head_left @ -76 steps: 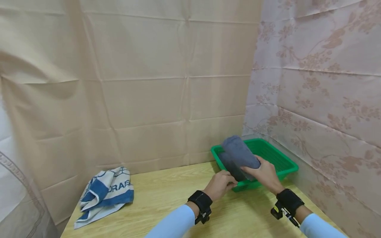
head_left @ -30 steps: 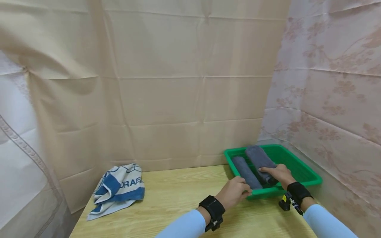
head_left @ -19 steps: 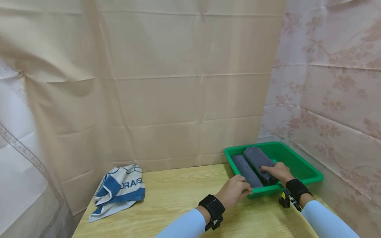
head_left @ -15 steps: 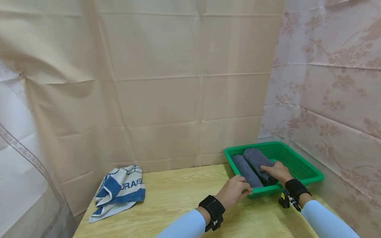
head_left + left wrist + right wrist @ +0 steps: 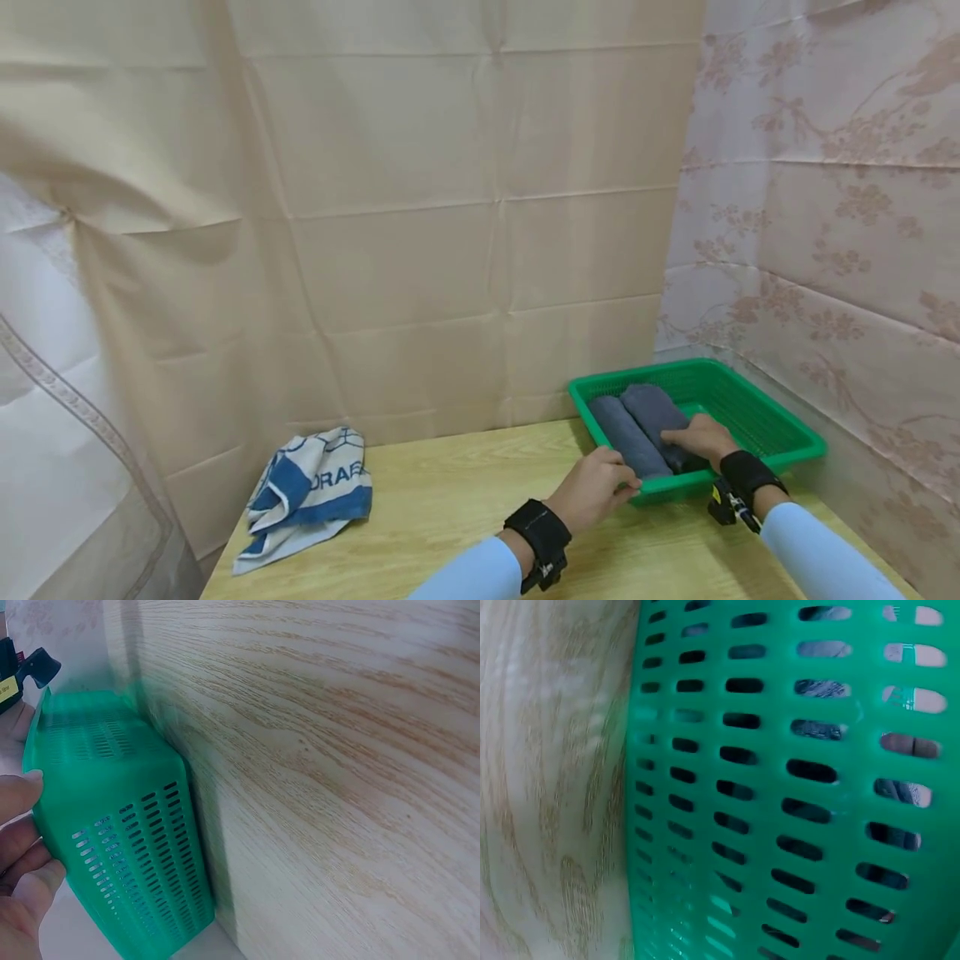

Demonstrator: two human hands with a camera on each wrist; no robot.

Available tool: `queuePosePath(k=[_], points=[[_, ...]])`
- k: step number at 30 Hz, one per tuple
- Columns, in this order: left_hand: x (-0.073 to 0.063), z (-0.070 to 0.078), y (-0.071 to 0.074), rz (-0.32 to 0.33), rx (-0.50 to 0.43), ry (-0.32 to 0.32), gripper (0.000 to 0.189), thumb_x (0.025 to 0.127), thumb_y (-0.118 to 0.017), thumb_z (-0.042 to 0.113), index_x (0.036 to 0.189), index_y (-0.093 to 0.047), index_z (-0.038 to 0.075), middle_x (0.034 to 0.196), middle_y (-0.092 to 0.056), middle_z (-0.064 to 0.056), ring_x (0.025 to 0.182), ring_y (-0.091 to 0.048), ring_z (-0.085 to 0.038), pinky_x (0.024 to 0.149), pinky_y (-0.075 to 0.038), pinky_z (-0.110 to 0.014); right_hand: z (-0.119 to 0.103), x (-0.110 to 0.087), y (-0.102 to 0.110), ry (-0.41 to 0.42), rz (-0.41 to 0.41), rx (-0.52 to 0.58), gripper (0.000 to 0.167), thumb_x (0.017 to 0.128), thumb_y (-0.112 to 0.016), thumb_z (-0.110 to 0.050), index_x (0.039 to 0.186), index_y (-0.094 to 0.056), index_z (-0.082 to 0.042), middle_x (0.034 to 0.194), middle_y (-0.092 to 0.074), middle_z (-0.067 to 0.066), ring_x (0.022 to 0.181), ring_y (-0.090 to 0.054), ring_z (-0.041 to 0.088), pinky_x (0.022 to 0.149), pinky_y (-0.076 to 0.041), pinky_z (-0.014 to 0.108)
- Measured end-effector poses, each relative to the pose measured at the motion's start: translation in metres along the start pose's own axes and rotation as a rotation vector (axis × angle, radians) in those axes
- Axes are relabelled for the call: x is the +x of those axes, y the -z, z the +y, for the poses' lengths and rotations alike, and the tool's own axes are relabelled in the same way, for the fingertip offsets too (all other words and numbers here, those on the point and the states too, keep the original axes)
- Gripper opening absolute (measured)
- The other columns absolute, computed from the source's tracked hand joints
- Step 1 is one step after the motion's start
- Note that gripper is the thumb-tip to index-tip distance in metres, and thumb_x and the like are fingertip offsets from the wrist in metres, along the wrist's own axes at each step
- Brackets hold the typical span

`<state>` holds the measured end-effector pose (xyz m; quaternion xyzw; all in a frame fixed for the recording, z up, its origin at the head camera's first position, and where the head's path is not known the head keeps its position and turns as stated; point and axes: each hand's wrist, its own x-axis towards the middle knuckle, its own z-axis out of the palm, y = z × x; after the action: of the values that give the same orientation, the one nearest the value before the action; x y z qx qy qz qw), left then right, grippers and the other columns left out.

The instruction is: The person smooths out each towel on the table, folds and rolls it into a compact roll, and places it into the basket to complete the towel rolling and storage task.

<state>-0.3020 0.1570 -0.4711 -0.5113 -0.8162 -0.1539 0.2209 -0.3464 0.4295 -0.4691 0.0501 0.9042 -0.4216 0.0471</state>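
The right hand (image 5: 701, 439) grips a towel (image 5: 651, 408), now lower inside the basket (image 5: 757, 408). The left hand (image 5: 594, 487) pinches the rim (image 5: 675, 487). A cloth (image 5: 311, 496) reads "ORA".

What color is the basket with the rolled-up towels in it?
The basket is green all over, best seen in the head view.

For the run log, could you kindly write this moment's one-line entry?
left hand: grips green basket rim; right hand: holds right gray roll; left gray roll: alongside, in basket; towel: on table
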Motion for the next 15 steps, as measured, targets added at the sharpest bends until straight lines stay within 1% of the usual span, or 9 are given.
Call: queuePosePath(k=[1,2,3,5,6,8,9,11,15], points=[[-0.0004,0.0001,-0.0007,-0.002,-0.001,0.002,0.011,0.092,-0.080,0.024,0.101,-0.082,0.019,0.093,-0.070,0.010,0.086,-0.056,0.000,0.075,-0.037,-0.001,0.0007,0.0002,-0.0003,-0.003,-0.007,-0.005,0.039,0.098,-0.064,-0.030,0.080,-0.041,-0.004,0.075,-0.036,0.008,0.063,-0.040,0.021,0.060,-0.035,0.034],[-0.0007,0.0002,-0.0012,-0.005,0.003,0.003,0.011,0.092,-0.080,0.024,0.102,-0.082,0.019,0.093,-0.070,0.010,0.086,-0.056,0.000,0.074,-0.037,-0.001,0.0008,-0.0003,-0.0009,0.002,-0.016,-0.011,0.041,0.098,-0.064,-0.032,0.086,-0.042,0.000,0.079,-0.038,0.013,0.066,-0.042,0.025,0.062,-0.036,0.036],[-0.0008,0.0000,-0.0019,-0.007,0.009,0.003,0.011,0.092,-0.080,0.024,0.102,-0.082,0.020,0.093,-0.070,0.010,0.086,-0.056,0.000,0.075,-0.036,-0.001,0.0007,-0.0003,-0.0012,-0.002,-0.020,-0.022,0.045,0.098,-0.064,-0.032,0.095,-0.043,0.007,0.086,-0.040,0.018,0.073,-0.045,0.030,0.065,-0.038,0.038],[-0.0009,0.0001,-0.0027,-0.007,0.023,0.000,0.011,0.092,-0.080,0.025,0.102,-0.082,0.020,0.093,-0.070,0.011,0.085,-0.055,0.000,0.075,-0.036,-0.001,-0.0002,-0.0006,-0.0013,0.000,-0.032,-0.050,0.061,0.099,-0.063,-0.034,0.115,-0.039,0.020,0.103,-0.043,0.034,0.089,-0.050,0.044,0.074,-0.045,0.045],[-0.0008,0.0000,-0.0030,-0.005,0.026,-0.002,0.011,0.092,-0.080,0.024,0.103,-0.082,0.020,0.094,-0.070,0.011,0.085,-0.055,0.000,0.074,-0.036,-0.001,-0.0009,-0.0003,-0.0015,-0.002,-0.043,-0.063,0.070,0.100,-0.063,-0.035,0.123,-0.035,0.025,0.112,-0.041,0.042,0.097,-0.050,0.051,0.079,-0.047,0.050],[-0.0004,-0.0001,-0.0034,0.001,0.031,-0.006,0.012,0.092,-0.081,0.024,0.103,-0.082,0.020,0.094,-0.070,0.010,0.085,-0.055,0.000,0.074,-0.035,-0.001,-0.0024,0.0002,-0.0020,-0.006,-0.063,-0.088,0.083,0.100,-0.061,-0.037,0.137,-0.025,0.029,0.130,-0.033,0.051,0.114,-0.044,0.062,0.091,-0.047,0.061],[-0.0003,-0.0002,-0.0036,0.005,0.034,-0.009,0.012,0.091,-0.081,0.024,0.103,-0.082,0.020,0.094,-0.070,0.010,0.085,-0.055,0.000,0.074,-0.035,-0.001,-0.0034,0.0008,-0.0019,-0.015,-0.072,-0.101,0.086,0.101,-0.061,-0.036,0.141,-0.021,0.029,0.137,-0.028,0.052,0.122,-0.039,0.065,0.096,-0.044,0.065],[-0.0004,-0.0001,-0.0035,0.008,0.039,-0.012,0.012,0.091,-0.081,0.023,0.103,-0.082,0.020,0.094,-0.070,0.010,0.085,-0.056,-0.001,0.074,-0.035,-0.001,-0.0048,0.0014,-0.0022,-0.027,-0.100,-0.117,0.090,0.102,-0.059,-0.037,0.143,-0.016,0.030,0.144,-0.020,0.053,0.130,-0.030,0.068,0.102,-0.039,0.068],[-0.0006,0.0006,-0.0027,0.004,0.052,-0.017,0.012,0.092,-0.081,0.024,0.104,-0.082,0.020,0.095,-0.070,0.010,0.086,-0.056,-0.001,0.075,-0.036,-0.001,-0.0067,0.0023,-0.0027,-0.039,-0.148,-0.135,0.089,0.103,-0.058,-0.037,0.143,-0.017,0.031,0.146,-0.019,0.054,0.132,-0.027,0.068,0.104,-0.036,0.069]])
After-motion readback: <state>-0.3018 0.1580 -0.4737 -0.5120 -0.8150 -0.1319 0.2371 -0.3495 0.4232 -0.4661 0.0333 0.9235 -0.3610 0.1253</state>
